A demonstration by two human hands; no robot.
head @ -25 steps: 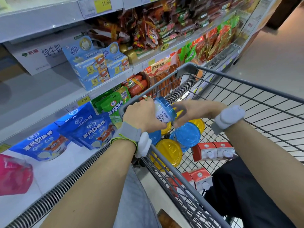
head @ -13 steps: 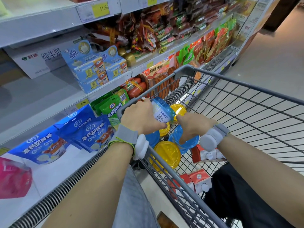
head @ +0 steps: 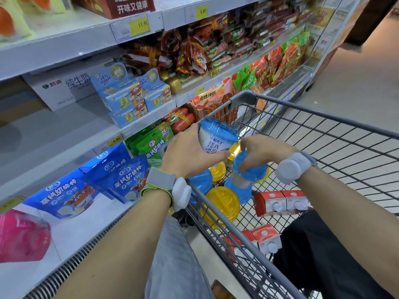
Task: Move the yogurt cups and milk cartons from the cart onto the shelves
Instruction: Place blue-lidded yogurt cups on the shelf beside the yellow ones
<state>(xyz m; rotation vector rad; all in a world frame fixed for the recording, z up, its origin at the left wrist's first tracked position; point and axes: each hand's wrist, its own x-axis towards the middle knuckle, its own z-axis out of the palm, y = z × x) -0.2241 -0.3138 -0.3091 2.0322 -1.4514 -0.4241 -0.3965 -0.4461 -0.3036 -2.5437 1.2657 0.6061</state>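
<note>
- Your left hand (head: 190, 154) grips a blue-lidded yogurt cup (head: 217, 138) by its white side wall: the fingers curl round the far side and the thumb lies across the printed label. The cup is tilted, lid away from you, and held above the cart's near left rim.
- Your right hand (head: 262, 151) pinches a second blue-lidded cup (head: 248, 172) from above, fingertips curled down onto its lid. This cup sits just right of and below the first, raised over the cups in the cart (whether the two held cups touch cannot be told).
- Inside the cart (head: 323, 134), more cups lie beneath both hands: a yellow-lidded cup (head: 222, 202) nearest you, with other blue and yellow lids beside it.
- Red-and-white milk cartons (head: 282, 201) lie on the cart floor, right of the cups; two more lie nearer you.
- The shelves (head: 64, 130) stand on the left, beyond the cart's wire side. Blue pouches (head: 121, 180) and green pouches (head: 152, 143) occupy the lower tier next to your left hand.
</note>
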